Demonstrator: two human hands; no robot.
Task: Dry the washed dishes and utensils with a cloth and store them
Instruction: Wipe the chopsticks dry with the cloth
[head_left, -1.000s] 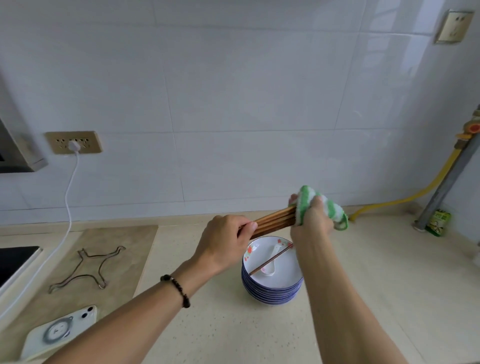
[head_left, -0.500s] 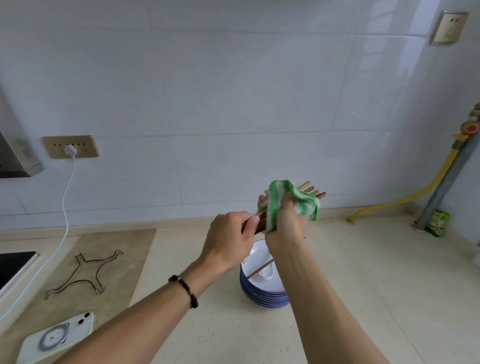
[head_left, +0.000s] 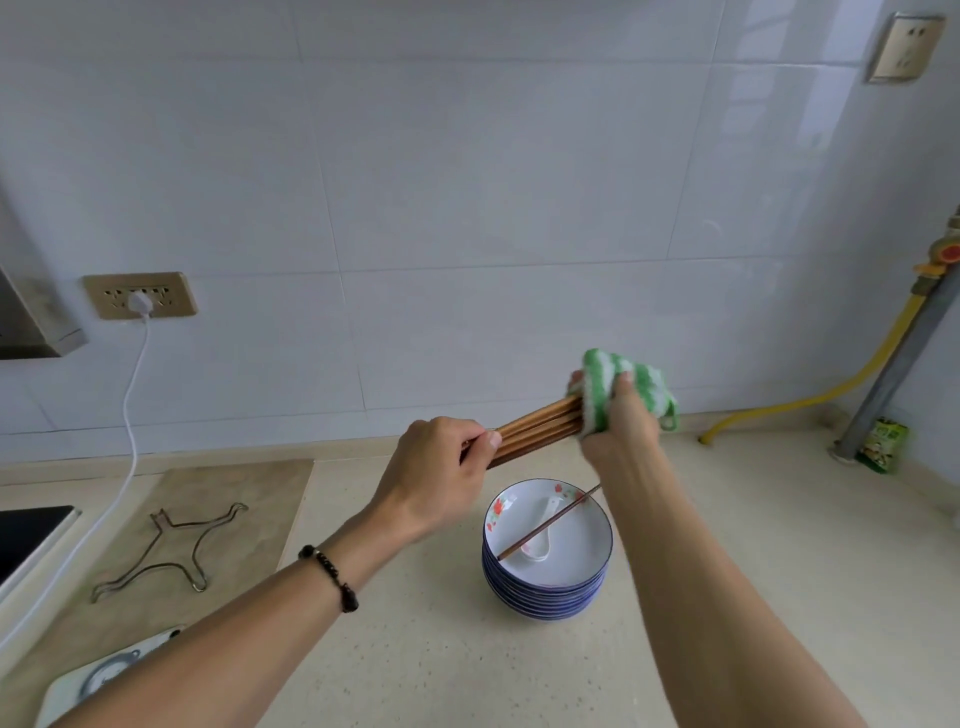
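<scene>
Head view | left hand (head_left: 436, 467) grips chopsticks (head_left: 540, 434) | right hand (head_left: 621, 421) clamps green-striped cloth (head_left: 618, 387) round their far end | plate stack (head_left: 545, 571) on worktop (head_left: 753, 545) (no legible writing)

Home kitchen: tiled wall (head_left: 467, 182), countertop (head_left: 727, 519), stacked plates (head_left: 545, 577).

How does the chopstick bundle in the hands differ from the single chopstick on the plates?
The chopstick bundle is several sticks held in the air; the single chopstick lies alone across the top plate, over a white spoon. The bundle is gripped by the left hand at one end and wrapped in the green-striped cloth by the right hand; the single one is untouched. Both are brown sticks, slanting up to the right.
</scene>
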